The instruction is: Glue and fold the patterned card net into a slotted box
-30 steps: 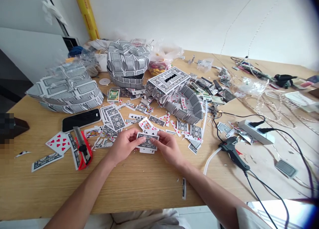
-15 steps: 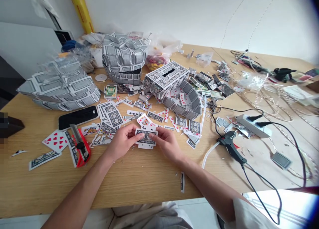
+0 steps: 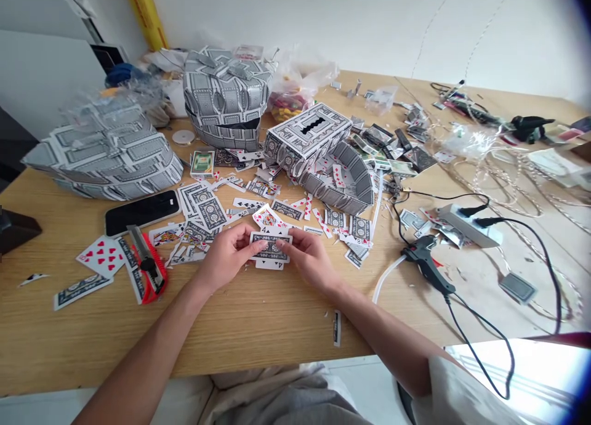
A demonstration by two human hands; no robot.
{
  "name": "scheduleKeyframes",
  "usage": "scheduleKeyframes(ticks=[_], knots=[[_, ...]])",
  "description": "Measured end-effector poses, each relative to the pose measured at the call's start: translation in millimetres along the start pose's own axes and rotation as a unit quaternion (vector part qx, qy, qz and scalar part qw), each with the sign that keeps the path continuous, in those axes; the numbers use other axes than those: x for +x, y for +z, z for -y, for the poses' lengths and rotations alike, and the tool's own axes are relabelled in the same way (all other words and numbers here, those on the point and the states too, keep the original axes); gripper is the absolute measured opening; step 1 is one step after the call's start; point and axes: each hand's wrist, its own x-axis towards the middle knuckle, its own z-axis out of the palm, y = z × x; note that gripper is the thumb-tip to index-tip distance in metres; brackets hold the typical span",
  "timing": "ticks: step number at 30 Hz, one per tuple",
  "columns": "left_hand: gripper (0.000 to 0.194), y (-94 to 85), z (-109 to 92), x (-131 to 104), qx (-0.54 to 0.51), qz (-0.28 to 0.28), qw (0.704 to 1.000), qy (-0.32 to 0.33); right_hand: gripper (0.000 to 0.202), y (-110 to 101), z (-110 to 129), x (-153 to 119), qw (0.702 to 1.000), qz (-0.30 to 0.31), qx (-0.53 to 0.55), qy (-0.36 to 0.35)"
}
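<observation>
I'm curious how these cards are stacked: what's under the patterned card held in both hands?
A card marked 4 sticks out above and below the patterned card. Its middle is covered, so its central face and anything else between them cannot be seen.

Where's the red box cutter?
In the head view, the red box cutter lies left of the left hand, just below the black phone.
</observation>
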Motion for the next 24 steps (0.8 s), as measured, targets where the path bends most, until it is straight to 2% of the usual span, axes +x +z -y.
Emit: scheduleKeyframes(ticks=[24], knots=[[0.032, 0.8, -6.5, -0.9, -0.003, 0.003, 1.0, -0.012, 0.044, -1.0, 2.1, -2.3, 0.998, 0.004, -0.053, -0.033]])
